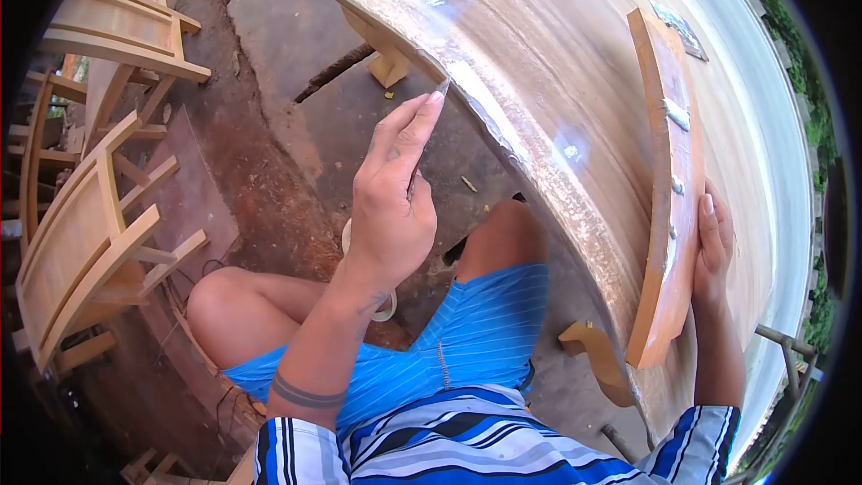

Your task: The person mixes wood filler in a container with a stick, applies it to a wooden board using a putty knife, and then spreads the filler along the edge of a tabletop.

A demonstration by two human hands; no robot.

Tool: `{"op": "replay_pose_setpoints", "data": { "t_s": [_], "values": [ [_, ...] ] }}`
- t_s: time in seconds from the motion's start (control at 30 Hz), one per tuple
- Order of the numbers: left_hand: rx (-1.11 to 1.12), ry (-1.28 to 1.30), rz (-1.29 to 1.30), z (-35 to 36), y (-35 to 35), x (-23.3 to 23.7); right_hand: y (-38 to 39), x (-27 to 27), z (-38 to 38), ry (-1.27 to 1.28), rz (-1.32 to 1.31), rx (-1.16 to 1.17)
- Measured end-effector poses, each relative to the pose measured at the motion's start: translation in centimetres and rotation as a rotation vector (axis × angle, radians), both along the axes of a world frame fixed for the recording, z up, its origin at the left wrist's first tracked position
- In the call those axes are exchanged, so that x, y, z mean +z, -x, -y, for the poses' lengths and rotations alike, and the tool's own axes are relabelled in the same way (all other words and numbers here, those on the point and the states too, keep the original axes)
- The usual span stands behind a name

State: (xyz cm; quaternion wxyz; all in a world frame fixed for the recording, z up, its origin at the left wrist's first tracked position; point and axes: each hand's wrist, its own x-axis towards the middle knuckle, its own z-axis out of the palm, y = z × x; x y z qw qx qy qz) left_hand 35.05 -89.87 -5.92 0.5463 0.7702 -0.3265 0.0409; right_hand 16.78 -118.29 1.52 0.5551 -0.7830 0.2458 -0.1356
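My left hand (393,207) is closed around a tool of which only a thin, pointed grey blade (444,86) shows past the index finger; its handle is hidden in the palm. The blade tip meets the rough edge of a large glossy wooden slab (575,63), beside a white smear of filler (485,112). At the right, my right hand (712,238) grips the far side of a slightly curved wooden board (664,216), which stands over the slab. Several grey dabs of paste (675,114) lie along the board's face.
Unfinished wooden chairs (90,242) crowd the left side. Curved wooden legs (597,355) show beneath the slab's edge. A small dark card or packet (680,31) lies on the slab beyond the board. Cracked concrete and reddish dirt (269,162) make up the ground.
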Motion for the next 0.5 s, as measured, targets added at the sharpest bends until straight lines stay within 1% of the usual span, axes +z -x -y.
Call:
{"op": "replay_pose_setpoints", "data": {
  "t_s": [0.07,0.17,0.3,0.43,0.5],
  "values": [
    [-0.018,-0.005,-0.004,0.0,0.5,0.0,0.0,0.0,-0.2,0.034,-0.007,-0.057],
    [-0.05,-0.01,-0.004,0.0,1.4,0.1,0.1,0.4,-0.1,0.072,-0.017,-0.005],
    [-0.089,0.007,0.001,0.0,2.3,-0.1,0.4,0.3,0.2,0.034,-0.023,0.016],
    [-0.115,-0.032,-0.067,-0.1,3.2,0.4,1.0,-0.1,0.8,0.031,-0.035,0.024],
    [-0.086,-0.031,-0.022,0.1,3.5,0.1,0.9,0.0,0.7,0.022,-0.035,0.034]
  ]
}}
